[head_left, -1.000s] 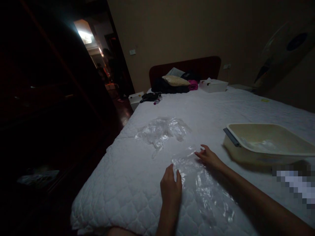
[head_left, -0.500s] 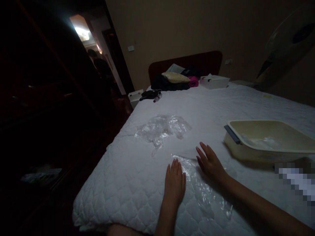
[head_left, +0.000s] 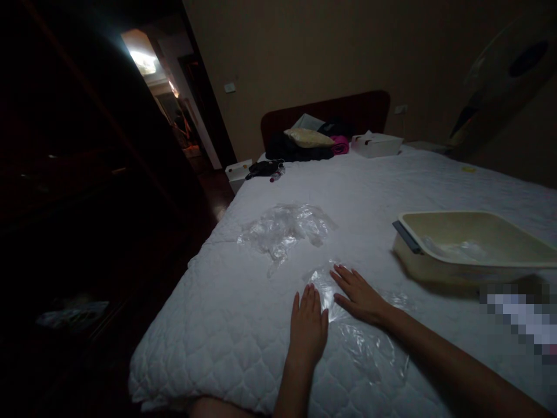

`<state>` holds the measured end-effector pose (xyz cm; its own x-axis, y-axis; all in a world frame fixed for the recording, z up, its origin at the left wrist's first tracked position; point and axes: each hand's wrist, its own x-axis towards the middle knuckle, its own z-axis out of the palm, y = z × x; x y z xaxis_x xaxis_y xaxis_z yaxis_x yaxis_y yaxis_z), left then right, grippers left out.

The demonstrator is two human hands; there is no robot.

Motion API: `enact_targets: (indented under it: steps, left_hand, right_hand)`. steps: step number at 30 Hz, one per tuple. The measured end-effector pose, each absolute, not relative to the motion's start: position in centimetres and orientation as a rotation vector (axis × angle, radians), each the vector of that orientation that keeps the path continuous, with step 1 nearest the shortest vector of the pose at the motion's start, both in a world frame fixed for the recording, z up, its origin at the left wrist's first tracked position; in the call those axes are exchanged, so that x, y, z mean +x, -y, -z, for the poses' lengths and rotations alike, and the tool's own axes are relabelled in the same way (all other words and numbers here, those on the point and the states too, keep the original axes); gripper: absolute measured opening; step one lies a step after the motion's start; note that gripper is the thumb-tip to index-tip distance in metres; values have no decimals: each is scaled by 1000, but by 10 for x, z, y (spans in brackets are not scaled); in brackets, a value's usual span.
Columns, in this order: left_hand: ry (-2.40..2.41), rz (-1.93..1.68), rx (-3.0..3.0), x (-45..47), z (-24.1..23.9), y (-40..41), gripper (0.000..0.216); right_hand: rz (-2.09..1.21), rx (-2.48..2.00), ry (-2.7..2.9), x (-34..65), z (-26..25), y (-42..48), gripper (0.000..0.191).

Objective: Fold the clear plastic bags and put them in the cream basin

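A clear plastic bag [head_left: 361,345] lies spread on the white quilted bed [head_left: 209,325]. My left hand [head_left: 308,325] rests flat at the bag's left edge, fingers stretched forward. On the upper part of the bag, my right hand [head_left: 359,296] lies palm down with its fingers spread. Neither hand grips anything. Farther up the bed is a loose heap of crumpled clear plastic bags [head_left: 287,229], apart from both hands.
To the right stands a cream plastic bin [head_left: 478,273] with a grey handle and clear plastic inside. Dark clothing, a cushion [head_left: 308,138] and a white box [head_left: 376,145] lie near the headboard. A fan [head_left: 500,75] stands at far right. The bed's left edge drops to dark floor.
My right hand has come down and left onto the bag, pressing its upper part flatter. My left hand has stayed in place. A dark figure in the doorway has gone from its earlier spot.
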<state>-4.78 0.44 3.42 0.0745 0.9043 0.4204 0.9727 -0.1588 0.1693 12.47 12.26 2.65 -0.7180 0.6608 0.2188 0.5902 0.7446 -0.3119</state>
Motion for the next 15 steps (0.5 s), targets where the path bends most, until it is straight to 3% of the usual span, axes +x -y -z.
enact_targets:
  steps: [8,12,15]
  left_hand:
    - [1993,787,-2279,-56,-34,-2,43]
    - [2143,1114,-2319,-63,-37,0,42]
    - [2275,1550,-2243,-66,-39,0,37]
  right_hand:
    - [-992,-1055,1995,126,-35,-134,48]
    - [-996,-1044,1900,128,-41,-143,41]
    - [-919,-1020,1902,132,-50,-147,36]
